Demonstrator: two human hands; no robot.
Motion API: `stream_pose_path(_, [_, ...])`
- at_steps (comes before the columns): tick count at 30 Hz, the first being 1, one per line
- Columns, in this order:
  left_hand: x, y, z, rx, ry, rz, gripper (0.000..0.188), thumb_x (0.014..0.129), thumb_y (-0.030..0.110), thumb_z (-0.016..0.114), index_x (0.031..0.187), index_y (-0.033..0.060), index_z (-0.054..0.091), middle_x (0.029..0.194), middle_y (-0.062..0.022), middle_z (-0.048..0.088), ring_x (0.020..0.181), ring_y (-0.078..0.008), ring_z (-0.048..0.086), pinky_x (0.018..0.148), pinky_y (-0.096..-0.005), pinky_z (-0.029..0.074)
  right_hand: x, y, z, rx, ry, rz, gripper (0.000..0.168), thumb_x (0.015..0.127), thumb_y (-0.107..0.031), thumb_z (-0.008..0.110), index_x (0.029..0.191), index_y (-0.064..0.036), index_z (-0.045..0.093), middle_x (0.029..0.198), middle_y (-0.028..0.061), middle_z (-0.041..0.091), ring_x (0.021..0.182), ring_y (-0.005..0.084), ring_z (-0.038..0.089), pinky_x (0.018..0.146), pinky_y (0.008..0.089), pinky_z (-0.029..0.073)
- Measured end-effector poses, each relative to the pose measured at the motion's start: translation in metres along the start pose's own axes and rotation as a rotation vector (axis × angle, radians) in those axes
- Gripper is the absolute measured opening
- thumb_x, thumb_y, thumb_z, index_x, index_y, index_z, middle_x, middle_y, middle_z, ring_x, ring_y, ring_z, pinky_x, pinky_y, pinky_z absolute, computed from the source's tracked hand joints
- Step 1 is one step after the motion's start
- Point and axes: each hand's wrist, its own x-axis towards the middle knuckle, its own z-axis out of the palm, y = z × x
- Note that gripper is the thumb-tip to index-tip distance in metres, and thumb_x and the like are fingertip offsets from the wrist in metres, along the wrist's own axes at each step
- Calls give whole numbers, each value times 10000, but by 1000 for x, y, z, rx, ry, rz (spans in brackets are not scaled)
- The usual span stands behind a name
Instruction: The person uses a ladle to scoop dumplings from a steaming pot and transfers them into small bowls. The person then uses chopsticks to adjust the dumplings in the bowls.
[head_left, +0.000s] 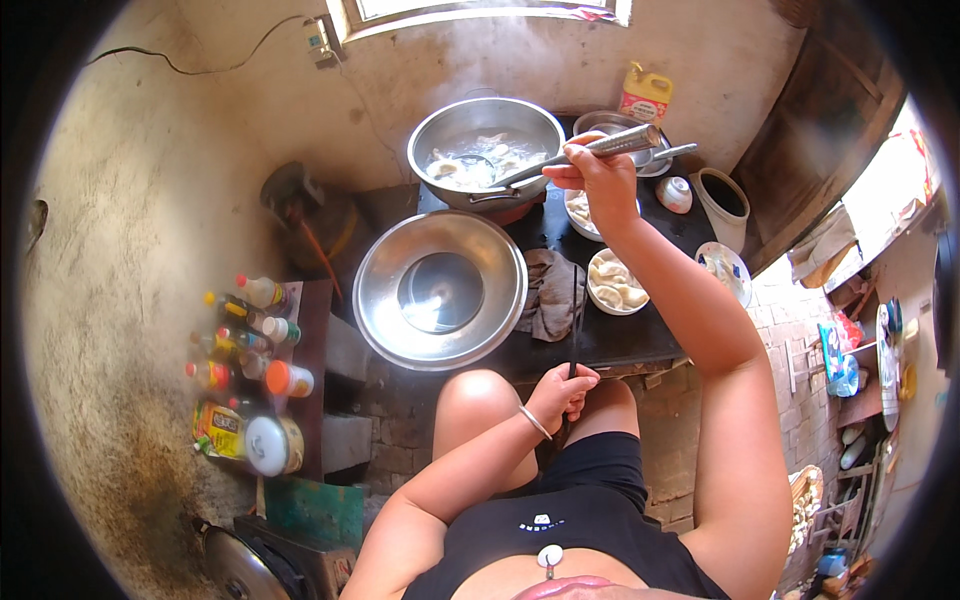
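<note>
My right hand (600, 172) grips the metal handle of a ladle (529, 174). The ladle's head dips into a steaming metal pot (418, 157), where pale dumplings (446, 166) float in bubbling water. My left hand (559, 397) rests by my knees, closed around a pair of dark chopsticks (577, 319) that point up and away from me. In front of the pot lies a wide, shiny metal lid or basin (375, 292). Beside it is a crumpled grey cloth (551, 292). A white bowl of dumplings (616, 281) stands right of the cloth, and another bowl (581, 214) is partly hidden behind my right forearm.
A plate (739, 281), a small upturned bowl (673, 195) and a ceramic crock (731, 225) stand to the right. Metal basins (600, 120) and a yellow jug (646, 90) are at the back. Seasoning bottles (259, 289) crowd a left-hand shelf, near a gas cylinder (300, 217).
</note>
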Motion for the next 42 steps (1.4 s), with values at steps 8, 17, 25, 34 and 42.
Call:
stream_pose_path(8, [3, -1, 1, 10, -12, -7, 125, 832, 142, 627, 919, 63, 584, 569, 47, 392, 444, -56, 336, 405, -222, 284, -14, -19, -2, -51, -54, -15, 51, 864, -11, 552, 906, 4, 577, 809, 83, 619, 683, 217, 692, 586, 243, 575])
stream_pose_path(17, [2, -1, 4, 25, -15, -10, 132, 830, 146, 629, 925, 66, 586, 565, 53, 383, 443, -55, 337, 412, -218, 292, -30, -18, 0, -57, -126, -48, 71, 860, -16, 589, 929, -3, 582, 814, 70, 626, 691, 190, 689, 585, 225, 566])
stream_pose_path(25, [5, -4, 2, 16, -11, -14, 128, 833, 141, 624, 927, 62, 587, 560, 55, 384, 437, -56, 332, 405, -219, 289, -43, -15, 3, -84, -156, -36, 72, 864, -28, 593, 935, -26, 591, 844, 54, 624, 708, 172, 685, 591, 219, 556])
stream_pose_path(34, [3, -2, 3, 19, -7, -7, 119, 833, 135, 618, 922, 65, 581, 557, 55, 376, 433, -54, 326, 404, -217, 286, -59, -15, 5, -335, -281, -215, 104, 801, 42, 627, 895, 7, 601, 806, 53, 623, 715, 154, 680, 617, 225, 538])
stream_pose_path(42, [3, -3, 2, 22, -7, -12, 121, 831, 139, 625, 920, 68, 584, 561, 52, 378, 440, -57, 330, 407, -218, 289, -67, -3, 4, -537, -347, -508, 125, 758, 37, 661, 853, -29, 614, 721, 79, 617, 646, 161, 669, 576, 238, 502])
